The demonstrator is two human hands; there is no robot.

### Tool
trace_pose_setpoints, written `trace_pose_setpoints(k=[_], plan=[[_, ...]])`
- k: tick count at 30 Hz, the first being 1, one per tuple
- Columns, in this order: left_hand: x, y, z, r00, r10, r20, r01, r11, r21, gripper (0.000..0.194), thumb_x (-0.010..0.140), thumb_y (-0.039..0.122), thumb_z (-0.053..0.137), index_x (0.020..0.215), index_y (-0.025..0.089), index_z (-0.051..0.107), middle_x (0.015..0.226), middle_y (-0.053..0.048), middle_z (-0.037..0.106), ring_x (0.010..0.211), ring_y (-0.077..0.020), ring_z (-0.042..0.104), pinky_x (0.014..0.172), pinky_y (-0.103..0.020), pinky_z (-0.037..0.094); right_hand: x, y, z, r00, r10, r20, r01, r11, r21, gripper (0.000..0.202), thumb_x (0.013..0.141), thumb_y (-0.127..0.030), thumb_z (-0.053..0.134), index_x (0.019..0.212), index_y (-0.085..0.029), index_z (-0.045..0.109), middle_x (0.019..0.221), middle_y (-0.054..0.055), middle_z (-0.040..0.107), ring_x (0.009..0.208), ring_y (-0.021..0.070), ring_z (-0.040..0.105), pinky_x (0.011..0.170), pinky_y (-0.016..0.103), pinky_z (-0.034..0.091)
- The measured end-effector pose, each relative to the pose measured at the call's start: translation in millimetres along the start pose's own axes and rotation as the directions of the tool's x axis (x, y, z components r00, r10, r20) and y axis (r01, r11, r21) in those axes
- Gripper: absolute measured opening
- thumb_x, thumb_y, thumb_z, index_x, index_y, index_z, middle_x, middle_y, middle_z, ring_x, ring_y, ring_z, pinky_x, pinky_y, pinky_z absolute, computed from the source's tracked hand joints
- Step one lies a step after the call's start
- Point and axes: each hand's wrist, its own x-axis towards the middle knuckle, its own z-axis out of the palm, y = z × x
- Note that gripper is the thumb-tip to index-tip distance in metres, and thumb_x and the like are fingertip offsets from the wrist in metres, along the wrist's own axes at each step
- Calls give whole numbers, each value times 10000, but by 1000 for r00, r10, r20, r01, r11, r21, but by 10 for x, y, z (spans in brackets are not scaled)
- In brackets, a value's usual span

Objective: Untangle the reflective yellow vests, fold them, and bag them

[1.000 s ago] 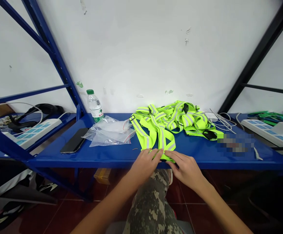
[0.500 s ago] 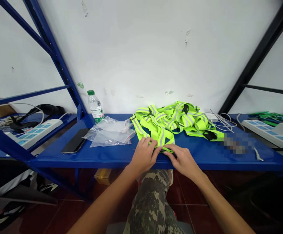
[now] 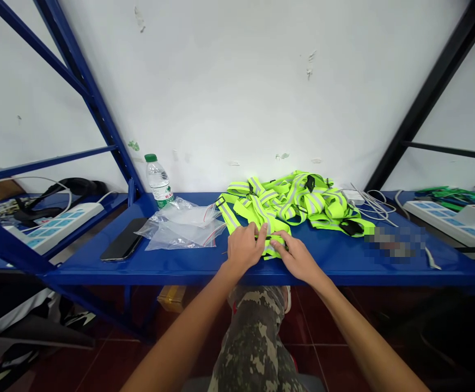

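Observation:
A tangled heap of neon yellow-green reflective straps (image 3: 303, 198) with grey stripes and black buckles lies on the blue shelf table. At its front edge my left hand (image 3: 246, 243) pinches a folded part of a strap, fingers curled. Close beside it, my right hand (image 3: 297, 255) grips the same folded bundle between thumb and fingers. A short flap of strap hangs toward me between the two hands. The fingertips partly hide the fold. To the left of my left hand lie clear zip bags (image 3: 184, 226), overlapping one another.
A water bottle (image 3: 159, 182) with a green cap stands behind the bags, and a black phone (image 3: 125, 239) lies left of them. White cables (image 3: 374, 204) are at the right. Power strips (image 3: 64, 223) sit on neighbouring tables. Blue metal posts (image 3: 86, 98) frame the left side.
Both hands have shifted slightly up onto the strap. The folded part has turned, so its striped face and a flap now show between the hands.

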Motion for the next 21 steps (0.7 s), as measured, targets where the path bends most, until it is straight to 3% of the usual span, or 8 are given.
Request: trace_pose_setpoints(k=[6, 11, 14, 17, 18, 21], plan=[[-79, 72, -1, 987, 95, -128, -79, 989, 125, 369, 984, 442, 345, 900, 195, 606, 917, -75, 675, 930, -255, 562, 771, -375, 364, 93, 37, 23, 995, 46, 90, -58, 988, 142, 355, 971, -489, 346, 1006, -205, 557, 880, 38, 663, 805, 196, 605, 741, 307, 456], [-77, 110, 33, 994, 102, -48, -90, 974, 206, 337, 995, 388, 315, 1018, 192, 588, 950, -90, 667, 954, -281, 547, 752, -398, 363, 187, 36, -16, 994, 25, 108, -45, 980, 194, 353, 944, -464, 403, 1010, -201, 629, 1017, 62, 691, 955, 225, 625, 847, 335, 460], [-50, 73, 54, 994, 111, -8, -108, 975, 192, 305, 990, 374, 332, 1039, 190, 571, 968, -85, 667, 955, -273, 550, 752, -388, 373, 271, 122, -135, 996, 88, -26, -82, 980, 181, 359, 899, -455, 466, 937, -172, 684, 972, 78, 715, 889, 231, 644, 804, 326, 472], [-30, 23, 57, 990, 143, 7, -142, 977, 161, 278, 982, 370, 357, 992, 193, 571, 965, -77, 666, 939, -260, 552, 751, -376, 382, 433, 225, -274, 959, 183, -214, -171, 983, 71, 345, 859, -438, 502, 836, -154, 695, 886, 81, 720, 782, 218, 634, 731, 312, 458], [-27, 9, 54, 988, 154, 9, -154, 978, 144, 270, 979, 371, 364, 974, 196, 571, 954, -70, 666, 929, -255, 553, 748, -372, 384, 506, 247, -306, 960, 194, -201, -191, 981, 35, 349, 855, -442, 502, 787, -155, 689, 830, 71, 713, 742, 209, 621, 700, 305, 446], [-33, -27, 38, 982, 190, 14, -191, 978, 87, 256, 974, 376, 380, 948, 204, 567, 918, -50, 665, 899, -241, 554, 732, -363, 387, 744, 260, -324, 968, 251, 2, -251, 968, 7, 384, 810, -481, 568, 582, -174, 608, 556, 15, 585, 596, 166, 538, 584, 278, 393]])
